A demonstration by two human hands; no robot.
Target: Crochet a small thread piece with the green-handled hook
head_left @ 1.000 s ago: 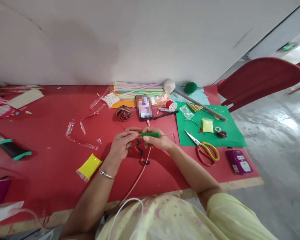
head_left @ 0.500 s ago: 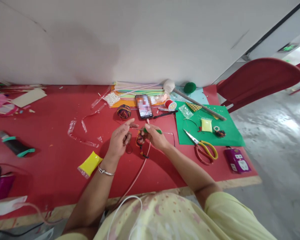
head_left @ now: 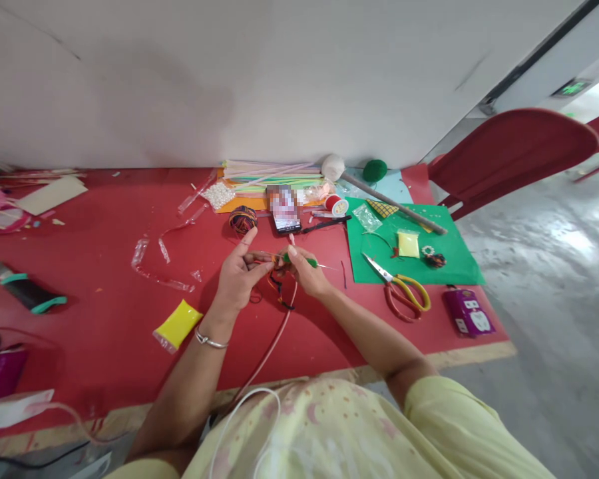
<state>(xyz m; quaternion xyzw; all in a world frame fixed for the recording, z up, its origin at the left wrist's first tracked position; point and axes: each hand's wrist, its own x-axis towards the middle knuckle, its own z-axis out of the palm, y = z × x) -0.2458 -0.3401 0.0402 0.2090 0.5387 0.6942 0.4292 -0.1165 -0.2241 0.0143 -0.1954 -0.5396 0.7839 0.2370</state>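
Observation:
My left hand [head_left: 235, 278] pinches multicoloured yarn [head_left: 274, 287] between thumb and fingers, its index finger raised and a silver bangle at the wrist. Dark and orange loops of this yarn dangle below my hands. In my right hand [head_left: 307, 276] is a green-handled crochet hook [head_left: 313, 263], its thin metal shaft pointing out to the right. The hook's other end meets the yarn at my left fingertips; the stitches there are too small to make out. Just beyond my left hand sits a ball of the same yarn [head_left: 242, 219]. A phone [head_left: 284, 209] lies behind both hands, its cable running between them.
Scissors [head_left: 399, 289] lie partly on a green sheet [head_left: 459, 263], at right. Pipe cleaners [head_left: 269, 171], white beads [head_left: 218, 195] and a red thread spool [head_left: 336, 205] line the back. A yellow packet [head_left: 178, 324] is by my left forearm. A red chair [head_left: 514, 156] stands right.
My left thumb has come down towards my right hand and now pinches the yarn. Both hands are closer together, and the left index finger points up more. The view has shifted slightly.

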